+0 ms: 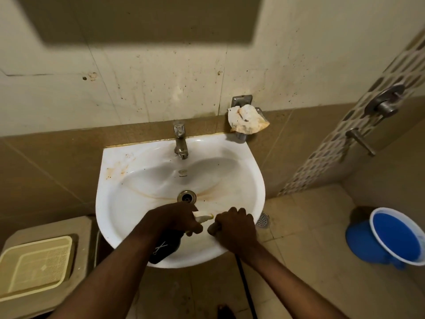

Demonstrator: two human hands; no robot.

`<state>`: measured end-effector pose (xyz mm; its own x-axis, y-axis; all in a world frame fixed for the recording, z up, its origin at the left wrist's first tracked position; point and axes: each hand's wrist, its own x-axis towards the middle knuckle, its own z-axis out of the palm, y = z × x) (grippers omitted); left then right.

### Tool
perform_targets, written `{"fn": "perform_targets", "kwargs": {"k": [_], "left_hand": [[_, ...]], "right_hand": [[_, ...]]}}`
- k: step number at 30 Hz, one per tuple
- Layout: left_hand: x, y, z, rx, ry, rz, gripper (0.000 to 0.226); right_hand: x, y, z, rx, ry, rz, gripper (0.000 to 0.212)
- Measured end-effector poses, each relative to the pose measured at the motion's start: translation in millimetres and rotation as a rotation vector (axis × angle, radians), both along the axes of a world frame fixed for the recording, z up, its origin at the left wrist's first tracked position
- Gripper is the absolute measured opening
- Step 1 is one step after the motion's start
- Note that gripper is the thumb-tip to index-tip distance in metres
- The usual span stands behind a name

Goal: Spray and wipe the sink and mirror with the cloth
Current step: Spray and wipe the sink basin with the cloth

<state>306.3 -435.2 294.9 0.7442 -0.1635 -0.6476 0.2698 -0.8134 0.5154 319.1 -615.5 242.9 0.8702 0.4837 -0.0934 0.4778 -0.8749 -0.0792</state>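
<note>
A white sink [115, 203] with rust stains is seen from above. Over its front rim, a dark spray bottle [164, 247] is gripped by the left hand [171, 218], long axis running front to back, pale nozzle [203, 217] pointing toward the right hand [234, 229], whose fingers are clenched on something mostly hidden

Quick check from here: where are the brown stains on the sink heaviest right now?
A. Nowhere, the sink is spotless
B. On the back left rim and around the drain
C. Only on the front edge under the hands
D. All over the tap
B: brown streaks mark the back left rim of the sink and fan out on both sides of the drain.
</note>
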Motion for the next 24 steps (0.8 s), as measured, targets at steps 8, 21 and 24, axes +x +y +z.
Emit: {"fn": "perform_targets", "kwargs": {"k": [8,21,24], "left_hand": [[-15,18,-4,-0.019,-0.016,0.111,0.01],[-25,-1,23,0.042,0.065,-0.01,0.015],[-32,-6,24,0.092,0.083,-0.029,0.037]], "right_hand": [[98,-16,-5,-0.196,-0.254,-0.027,0.018],[82,-5,-12,-0.274,0.094,0.071,0.033],[82,-8,-13,-0.276,0.125,0.097,0.033]]}}
